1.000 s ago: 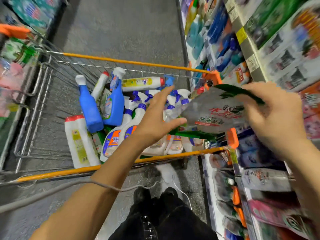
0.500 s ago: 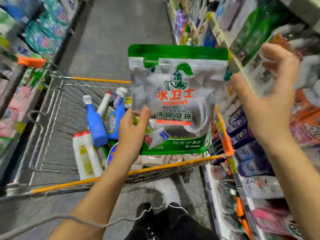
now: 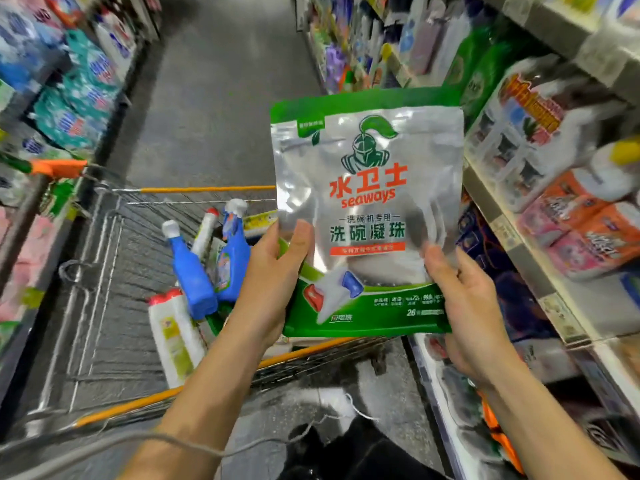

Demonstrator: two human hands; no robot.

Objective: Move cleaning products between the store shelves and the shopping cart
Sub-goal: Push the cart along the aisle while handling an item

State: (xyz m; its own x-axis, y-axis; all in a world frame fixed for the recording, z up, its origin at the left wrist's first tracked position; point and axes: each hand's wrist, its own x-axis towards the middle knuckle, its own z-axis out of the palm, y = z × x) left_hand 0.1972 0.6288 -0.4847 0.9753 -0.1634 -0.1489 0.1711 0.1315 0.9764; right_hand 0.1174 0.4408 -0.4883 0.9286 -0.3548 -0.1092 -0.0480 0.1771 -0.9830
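A silver and green pouch of dishwasher pods (image 3: 369, 202) stands upright in front of me, its printed face toward me. My left hand (image 3: 273, 278) grips its lower left corner, thumb on the front. At the lower right corner my right hand (image 3: 467, 306) holds it the same way. Behind and below the pouch is the wire shopping cart (image 3: 104, 271) with orange rails. It holds blue spray bottles (image 3: 194, 275) and white bottles with red caps (image 3: 173, 334); the pouch hides the cart's right part.
Store shelves (image 3: 519, 230) packed with boxes, bottles and pouches run along the right, close to my right arm. More shelves with packaged goods (image 3: 69, 98) line the left. A grey aisle floor (image 3: 214, 98) stretches ahead past the cart.
My right hand, raised and off the pouch half a second ago, has come down and taken the lower right corner. The pouch went from lying flat over the cart to upright.
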